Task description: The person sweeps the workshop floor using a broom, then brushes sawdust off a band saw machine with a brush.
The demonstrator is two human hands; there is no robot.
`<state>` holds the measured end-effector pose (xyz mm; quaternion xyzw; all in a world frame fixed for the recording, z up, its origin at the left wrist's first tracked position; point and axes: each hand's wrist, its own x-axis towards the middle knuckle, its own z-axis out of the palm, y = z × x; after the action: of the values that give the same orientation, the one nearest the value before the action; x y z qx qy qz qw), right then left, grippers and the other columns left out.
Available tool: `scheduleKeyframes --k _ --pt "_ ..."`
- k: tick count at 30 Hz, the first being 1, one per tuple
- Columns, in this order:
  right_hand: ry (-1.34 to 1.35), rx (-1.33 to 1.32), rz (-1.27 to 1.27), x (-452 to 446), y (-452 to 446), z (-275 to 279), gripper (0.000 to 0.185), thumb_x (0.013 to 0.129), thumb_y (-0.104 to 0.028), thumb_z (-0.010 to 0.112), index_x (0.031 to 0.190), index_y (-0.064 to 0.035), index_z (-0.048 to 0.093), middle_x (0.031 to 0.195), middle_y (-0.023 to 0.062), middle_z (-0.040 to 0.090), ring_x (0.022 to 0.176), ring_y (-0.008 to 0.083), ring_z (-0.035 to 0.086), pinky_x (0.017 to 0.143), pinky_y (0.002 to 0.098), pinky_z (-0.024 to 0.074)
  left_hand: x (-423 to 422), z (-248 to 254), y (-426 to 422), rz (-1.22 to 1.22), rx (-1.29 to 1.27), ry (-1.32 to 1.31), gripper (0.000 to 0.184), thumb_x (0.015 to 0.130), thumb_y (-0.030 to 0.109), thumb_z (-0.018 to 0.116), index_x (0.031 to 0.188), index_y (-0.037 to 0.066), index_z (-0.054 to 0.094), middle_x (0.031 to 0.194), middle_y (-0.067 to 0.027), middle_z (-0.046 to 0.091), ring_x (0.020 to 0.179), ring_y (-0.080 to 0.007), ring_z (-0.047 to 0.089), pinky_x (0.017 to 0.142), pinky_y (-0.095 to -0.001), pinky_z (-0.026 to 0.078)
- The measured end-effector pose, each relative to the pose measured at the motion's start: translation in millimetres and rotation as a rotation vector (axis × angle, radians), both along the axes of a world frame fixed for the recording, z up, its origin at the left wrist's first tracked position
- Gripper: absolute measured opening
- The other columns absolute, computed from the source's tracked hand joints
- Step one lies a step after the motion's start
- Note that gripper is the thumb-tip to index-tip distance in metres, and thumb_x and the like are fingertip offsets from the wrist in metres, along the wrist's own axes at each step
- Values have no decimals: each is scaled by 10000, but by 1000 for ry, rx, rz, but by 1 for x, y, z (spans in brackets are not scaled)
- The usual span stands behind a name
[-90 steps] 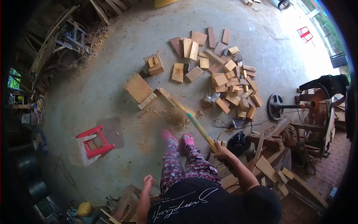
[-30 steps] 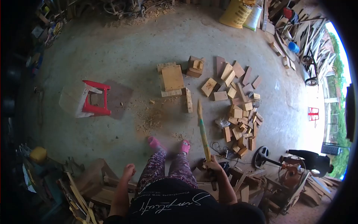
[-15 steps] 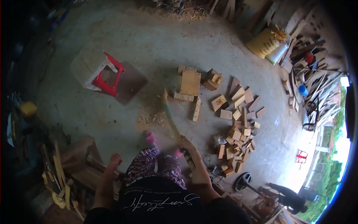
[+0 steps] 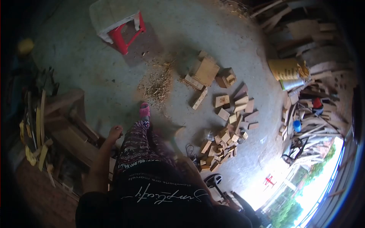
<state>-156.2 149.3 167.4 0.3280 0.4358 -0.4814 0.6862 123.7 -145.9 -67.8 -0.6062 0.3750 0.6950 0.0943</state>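
Note:
Low in the head view, my right hand (image 4: 185, 162) is blurred beside my thigh, wrapped round the handle of a broom (image 4: 178, 132). The broom's pale, flared head and greenish band hang near the floor, smeared by motion. My left hand (image 4: 115, 133) hovers by my left leg, fingers curled in, with nothing visible in it. On the concrete ahead of my pink shoe (image 4: 144, 111) lies a scatter of wood shavings (image 4: 157, 85). To its right stands a wooden block stand (image 4: 206, 71), next to a smaller wooden piece (image 4: 226, 78).
Many cut wood blocks (image 4: 224, 142) spread over the floor at right. A red stool (image 4: 121, 39) with a pale cover stands at upper left. Lumber leans at the left (image 4: 40, 121) and right. A yellow sack (image 4: 283, 69) sits by the right-hand pile.
The view has turned and shifted, and I have stepped. The broom has swung back from in front of me to low beside my right leg. My left hand stays curled.

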Motion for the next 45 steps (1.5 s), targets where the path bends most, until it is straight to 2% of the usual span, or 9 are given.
scheduleKeyframes --k 4,8,15,21,29,32,36,39,45 --pt "305 -52 37 -8 -53 -75 209 807 -244 478 674 -83 472 532 28 466 464 120 468 426 229 366 14 12 4 111 -29 -54 247 762 156 548 985 55 512 699 -39 502 563 -139 541 423 -234 374" --pt "-15 -230 -68 -60 -97 -188 172 788 -176 538 676 -66 467 532 31 474 433 131 463 403 250 379 32 30 11 136 -93 -205 325 764 170 543 1062 50 497 736 -46 521 576 -145 546 460 -247 407" --pt "308 -193 261 -110 -121 -97 125 791 -138 513 734 -43 453 564 20 456 448 124 460 425 242 392 38 34 63 317 -106 -240 325 750 189 556 1042 53 514 775 -69 540 629 -162 560 487 -251 429" --pt "795 -307 1133 -157 -56 -63 336 732 -78 600 939 -38 338 554 21 419 374 112 419 327 247 357 -5 48 179 531 -157 -203 341 794 206 529 1103 69 487 838 -78 554 664 -158 561 543 -253 431" --pt "199 -500 1661 -161 -48 -59 584 727 -80 640 1193 -55 288 702 9 488 474 78 458 407 198 378 -53 88 398 999 229 -173 128 809 213 515 894 121 492 655 -7 458 508 -113 434 477 -229 374" --pt "-50 -594 1703 -116 -33 -127 400 729 -121 632 1043 -19 405 657 20 490 451 95 454 388 222 374 -55 73 475 1276 211 -204 177 799 200 501 657 161 403 547 37 365 428 -77 345 356 -201 263" --pt "24 -717 2061 -37 -73 -138 186 741 -193 620 789 -40 527 529 2 482 411 87 423 377 216 344 -56 105 484 1162 199 -237 174 795 164 459 637 161 386 531 47 340 411 -72 332 332 -195 219" --pt "-77 -414 2077 -41 -95 -180 174 744 -210 612 791 -56 547 563 -6 501 437 80 431 400 205 349 -46 116 499 1195 221 -140 137 805 182 455 670 162 438 581 53 375 447 -73 381 374 -188 268" --pt "196 -371 1629 -221 -157 -203 240 767 -96 574 932 -22 416 578 29 485 425 104 458 355 246 388 -32 86 494 1247 109 -262 106 829 238 474 824 138 508 670 11 473 611 -97 506 520 -236 399"
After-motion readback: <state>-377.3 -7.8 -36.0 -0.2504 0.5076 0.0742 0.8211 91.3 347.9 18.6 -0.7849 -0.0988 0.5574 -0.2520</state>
